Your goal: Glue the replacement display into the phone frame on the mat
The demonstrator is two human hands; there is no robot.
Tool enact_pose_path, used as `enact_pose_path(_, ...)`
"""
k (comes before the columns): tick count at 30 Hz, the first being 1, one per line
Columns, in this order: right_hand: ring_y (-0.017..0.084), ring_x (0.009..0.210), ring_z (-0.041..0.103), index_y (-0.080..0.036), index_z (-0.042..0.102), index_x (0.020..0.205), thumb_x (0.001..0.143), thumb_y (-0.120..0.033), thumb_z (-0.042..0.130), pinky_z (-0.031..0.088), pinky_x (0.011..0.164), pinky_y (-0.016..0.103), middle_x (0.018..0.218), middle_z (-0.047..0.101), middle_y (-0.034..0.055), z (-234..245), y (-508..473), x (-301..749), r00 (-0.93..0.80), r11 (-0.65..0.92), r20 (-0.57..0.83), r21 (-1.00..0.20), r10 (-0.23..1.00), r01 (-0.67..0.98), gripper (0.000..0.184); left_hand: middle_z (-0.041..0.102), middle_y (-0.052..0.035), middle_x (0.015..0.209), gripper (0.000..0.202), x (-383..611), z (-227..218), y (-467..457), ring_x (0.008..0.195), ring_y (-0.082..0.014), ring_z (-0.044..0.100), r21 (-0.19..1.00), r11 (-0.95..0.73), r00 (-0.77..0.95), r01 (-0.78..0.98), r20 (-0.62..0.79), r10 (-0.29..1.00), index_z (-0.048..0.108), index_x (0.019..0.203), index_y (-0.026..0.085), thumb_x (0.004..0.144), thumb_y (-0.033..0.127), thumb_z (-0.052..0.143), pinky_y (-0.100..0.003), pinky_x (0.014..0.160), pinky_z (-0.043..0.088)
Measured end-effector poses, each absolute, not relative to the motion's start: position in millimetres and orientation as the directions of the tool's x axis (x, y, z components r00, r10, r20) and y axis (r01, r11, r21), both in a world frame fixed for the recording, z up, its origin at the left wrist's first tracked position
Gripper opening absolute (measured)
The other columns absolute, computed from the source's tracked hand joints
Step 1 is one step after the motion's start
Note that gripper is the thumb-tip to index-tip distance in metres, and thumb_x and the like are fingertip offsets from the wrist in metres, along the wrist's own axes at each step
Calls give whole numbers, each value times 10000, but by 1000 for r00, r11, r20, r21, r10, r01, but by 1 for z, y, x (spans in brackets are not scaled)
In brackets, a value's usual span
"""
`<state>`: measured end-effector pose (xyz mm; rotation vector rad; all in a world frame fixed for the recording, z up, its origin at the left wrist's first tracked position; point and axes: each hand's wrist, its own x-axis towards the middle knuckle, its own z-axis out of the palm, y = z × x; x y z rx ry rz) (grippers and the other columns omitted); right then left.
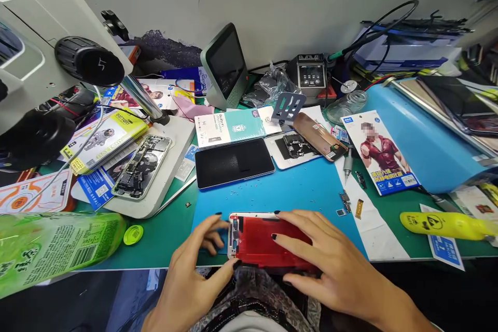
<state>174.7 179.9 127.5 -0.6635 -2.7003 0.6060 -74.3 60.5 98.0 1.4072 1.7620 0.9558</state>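
Note:
A red phone housing with a white frame lies at the near edge of the blue mat. My left hand grips its left end, thumb below and fingers curled at the upper corner. My right hand lies over its right half, fingers spread and pressing down on the red surface. Small loose parts rest on the mat just right of my right hand.
A black phone lies face up beyond the housing. An opened phone sits on the microscope base at left. A green bottle lies at front left, a yellow tool at right, with boxes, packaging and a small screen behind.

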Motion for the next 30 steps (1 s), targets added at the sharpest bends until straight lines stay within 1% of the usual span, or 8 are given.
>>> enact_pose_path(2,301,1167,520,-232,665,1138,791,-249,722,475,937,460,1345,549,117,123,183,174,-851,793,158,-478,501,378,352,576,-118,1329,664,-80,99,65,1117,-253,589,719,14,-97,695,75,992,356,1394,265,821,338,684,-409,924,518)
enact_pose_path(5,304,1179,509,-247,673,1132,802,-282,729,455,946,474,1363,545,100,120,185,172,-855,785,145,-494,497,373,336,496,-123,1431,737,-87,101,72,1326,-300,433,592,-95,59,801,81,995,322,1419,248,805,400,702,-482,1067,418)
enact_pose_path(9,306,1171,507,-247,680,1128,810,-298,728,448,935,471,1357,553,102,121,185,171,-854,786,144,-488,500,378,326,522,-97,1398,749,-93,100,78,1287,-287,450,586,-99,124,804,-4,992,270,1433,265,821,357,692,-469,1052,406)
enact_pose_path(14,316,1152,514,-234,685,1122,815,-280,705,459,906,494,1347,562,104,119,186,169,-850,796,170,-478,498,371,310,474,-37,1420,790,-100,98,79,1299,-249,405,628,-65,140,776,-70,988,245,1436,335,803,385,716,-410,1066,363)
enact_pose_path(20,326,1152,510,-222,673,1139,846,-268,665,462,891,528,1351,560,104,116,187,166,-847,782,159,-497,508,376,296,475,-8,1408,750,-103,95,80,1300,-196,372,648,-73,142,758,-54,988,252,1435,327,828,341,693,-334,1080,294)
enact_pose_path(23,326,1160,505,-215,669,1138,851,-262,661,457,899,533,1358,552,109,115,187,167,-849,783,159,-498,504,372,291,480,-29,1399,710,-102,96,81,1304,-206,365,624,-126,175,771,-17,985,271,1429,293,843,332,671,-353,1081,268)
enact_pose_path(28,320,1180,497,-219,668,1121,849,-267,672,457,916,519,1357,548,111,113,184,165,-843,777,156,-501,514,381,276,404,-56,1489,657,-96,99,89,1342,-276,300,514,-311,330,799,56,942,330,1414,275,849,365,653,-450,1055,246)
enact_pose_path(30,323,1217,479,-220,646,1156,835,-270,692,436,960,535,1384,521,117,112,184,170,-843,775,154,-504,515,381,327,420,-49,1489,618,-93,98,94,1335,-287,302,474,-356,369,805,70,927,353,1408,277,863,346,636,-463,1025,260)
